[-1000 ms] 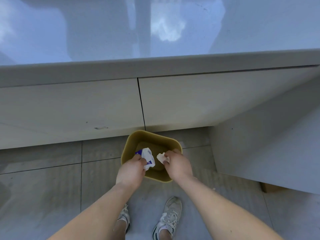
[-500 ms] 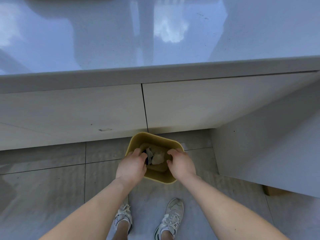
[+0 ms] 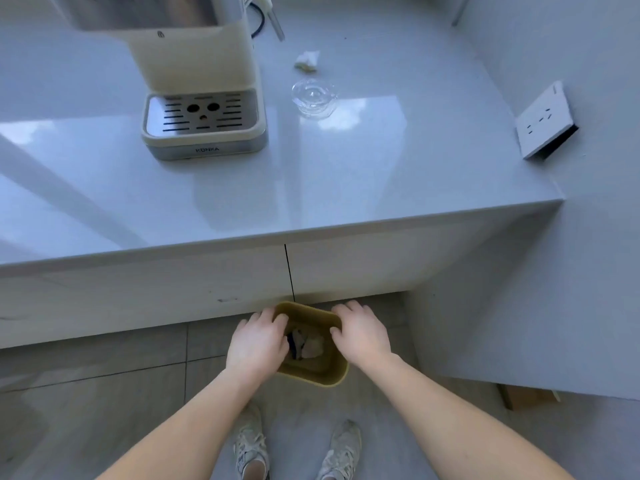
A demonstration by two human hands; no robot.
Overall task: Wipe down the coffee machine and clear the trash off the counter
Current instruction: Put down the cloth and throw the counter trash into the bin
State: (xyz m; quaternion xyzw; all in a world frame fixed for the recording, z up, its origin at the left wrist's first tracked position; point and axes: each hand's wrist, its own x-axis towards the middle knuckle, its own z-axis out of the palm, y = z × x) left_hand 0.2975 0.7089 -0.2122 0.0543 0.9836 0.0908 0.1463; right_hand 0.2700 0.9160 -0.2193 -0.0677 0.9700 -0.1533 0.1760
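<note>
A small olive-yellow trash bin (image 3: 322,374) stands on the floor below the counter. Crumpled wrappers and tissue (image 3: 306,342) lie inside it. My left hand (image 3: 258,341) hovers over the bin's left rim, fingers spread and holding nothing. My right hand (image 3: 362,332) hovers over the right rim, also with nothing in it. On the counter (image 3: 346,174) stands the cream and steel coffee machine (image 3: 201,95). A crumpled tissue (image 3: 307,60) lies on the counter right of the machine, behind a clear glass cup (image 3: 313,98).
A white socket plate (image 3: 545,121) leans against the right wall. White cabinet doors (image 3: 173,289) are under the counter. A side panel juts out at right. My two sneakers stand on grey floor tiles (image 3: 104,393) behind the bin.
Both hands let go of the wrapper and tissue, which now lie in the bin. The view has tilted up, bringing the coffee machine and counter items into sight.
</note>
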